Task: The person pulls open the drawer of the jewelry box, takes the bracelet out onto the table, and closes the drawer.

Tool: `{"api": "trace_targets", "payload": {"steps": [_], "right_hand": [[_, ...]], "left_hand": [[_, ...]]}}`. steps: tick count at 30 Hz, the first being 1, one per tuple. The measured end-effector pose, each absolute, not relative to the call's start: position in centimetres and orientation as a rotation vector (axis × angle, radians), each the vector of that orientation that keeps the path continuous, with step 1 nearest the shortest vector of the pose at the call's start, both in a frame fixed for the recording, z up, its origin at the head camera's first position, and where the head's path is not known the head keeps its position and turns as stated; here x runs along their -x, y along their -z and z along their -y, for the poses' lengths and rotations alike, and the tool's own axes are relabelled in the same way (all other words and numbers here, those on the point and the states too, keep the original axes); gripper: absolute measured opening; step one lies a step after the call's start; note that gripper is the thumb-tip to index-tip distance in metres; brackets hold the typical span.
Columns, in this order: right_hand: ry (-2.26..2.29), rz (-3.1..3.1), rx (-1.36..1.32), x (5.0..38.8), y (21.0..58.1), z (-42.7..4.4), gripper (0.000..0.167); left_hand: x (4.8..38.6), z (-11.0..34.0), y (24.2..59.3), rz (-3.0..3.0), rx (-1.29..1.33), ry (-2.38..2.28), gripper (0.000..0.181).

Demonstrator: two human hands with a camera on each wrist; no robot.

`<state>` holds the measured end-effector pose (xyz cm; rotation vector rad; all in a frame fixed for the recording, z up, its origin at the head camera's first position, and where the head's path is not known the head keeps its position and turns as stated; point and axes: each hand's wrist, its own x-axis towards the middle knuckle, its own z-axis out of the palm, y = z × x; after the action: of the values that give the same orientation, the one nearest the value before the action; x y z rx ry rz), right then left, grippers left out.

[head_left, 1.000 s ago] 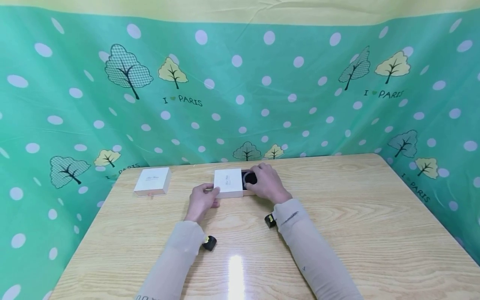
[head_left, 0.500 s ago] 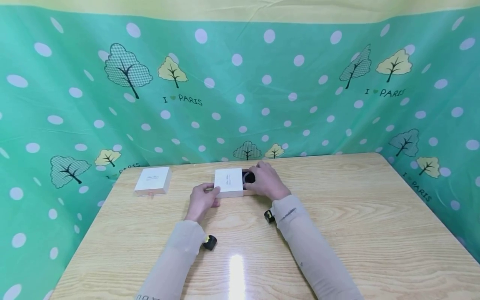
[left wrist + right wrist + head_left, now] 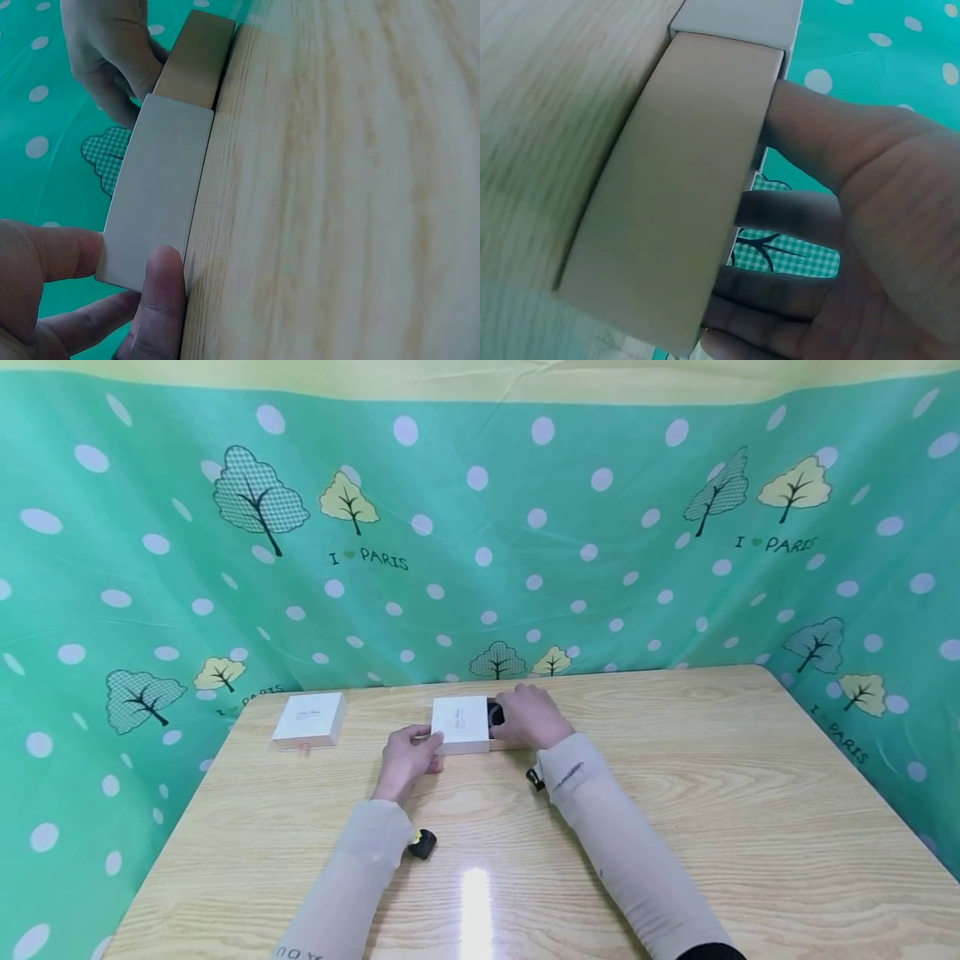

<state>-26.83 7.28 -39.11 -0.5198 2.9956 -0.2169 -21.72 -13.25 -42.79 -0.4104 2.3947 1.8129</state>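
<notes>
wood table (image 3: 720,810) against green curtain (image 3: 450,535), one box (image 3: 461,720) part open

curtain has pale dots, tree prints, "paris" lettering, yellow band along the top. box lies flat near the table's far edge, between the hands: white cover (image 3: 161,172) with fine script on top, tray (image 3: 671,172) sticking out of the cover's right end, tan wall, dark inside. left hand (image 3: 405,764) grasping the cover's left end, thumb and fingers closed on it, one fingertip on the front wall. right hand (image 3: 534,717) over the tray, thumb close by the cover's edge, thumb and fingers going behind the front wall; tips hidden, can't tell if they grasp anything. second box (image 3: 310,720) off to the left, apart from the hands, also white with script, small pinkish tab (image 3: 304,746) at front. beige sleeves (image 3: 622,843) on both arms, black gadget (image 3: 423,843) at left wrist. glare streak (image 3: 476,910) on table nearer the person.
</notes>
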Motion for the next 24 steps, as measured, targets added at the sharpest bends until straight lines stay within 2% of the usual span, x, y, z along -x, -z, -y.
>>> {"api": "trace_targets", "payload": {"steps": [24], "right_hand": [[0.418, -3.043, 0.493, 27.1, 40.3, -7.9, 0.060]], "left_hand": [[21.8, 13.4, 42.9, -2.375, 0.412, -1.830, 0.042]]}}
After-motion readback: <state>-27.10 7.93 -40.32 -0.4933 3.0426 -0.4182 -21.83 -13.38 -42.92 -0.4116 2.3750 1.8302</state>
